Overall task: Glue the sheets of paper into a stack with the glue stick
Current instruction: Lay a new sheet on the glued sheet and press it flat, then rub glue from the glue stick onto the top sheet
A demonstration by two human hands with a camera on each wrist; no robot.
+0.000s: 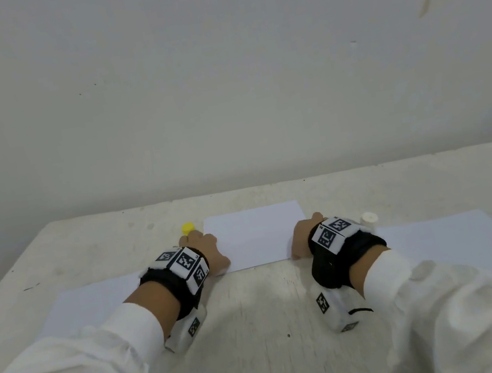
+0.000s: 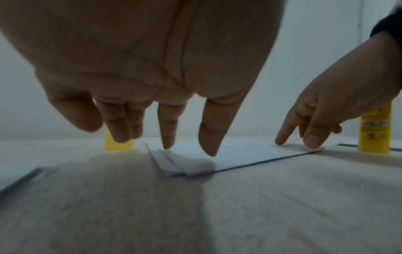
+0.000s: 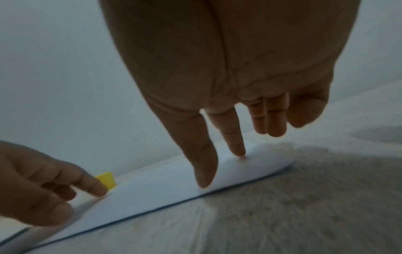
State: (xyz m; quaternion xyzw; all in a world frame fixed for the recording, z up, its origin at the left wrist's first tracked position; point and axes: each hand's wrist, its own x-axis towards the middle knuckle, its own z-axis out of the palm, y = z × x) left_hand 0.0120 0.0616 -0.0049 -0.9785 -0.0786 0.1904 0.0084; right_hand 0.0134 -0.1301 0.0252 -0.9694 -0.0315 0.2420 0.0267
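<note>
A white sheet of paper (image 1: 256, 236) lies at the table's middle. At its near left corner, the left wrist view shows two layers (image 2: 174, 166) slightly out of line. My left hand (image 1: 212, 254) touches the sheet's left edge with straight index finger and thumb. My right hand (image 1: 302, 240) presses its right edge with index finger and thumb (image 3: 204, 180). Neither hand holds anything. The yellow glue stick (image 1: 369, 218) stands upright and uncapped just right of my right hand. Its yellow cap (image 1: 188, 228) sits beyond my left hand.
Another white sheet (image 1: 95, 302) lies on the table at the near left, partly under my left forearm. A larger sheet (image 1: 463, 247) lies at the right. A plain wall rises behind the table's far edge (image 1: 238, 190).
</note>
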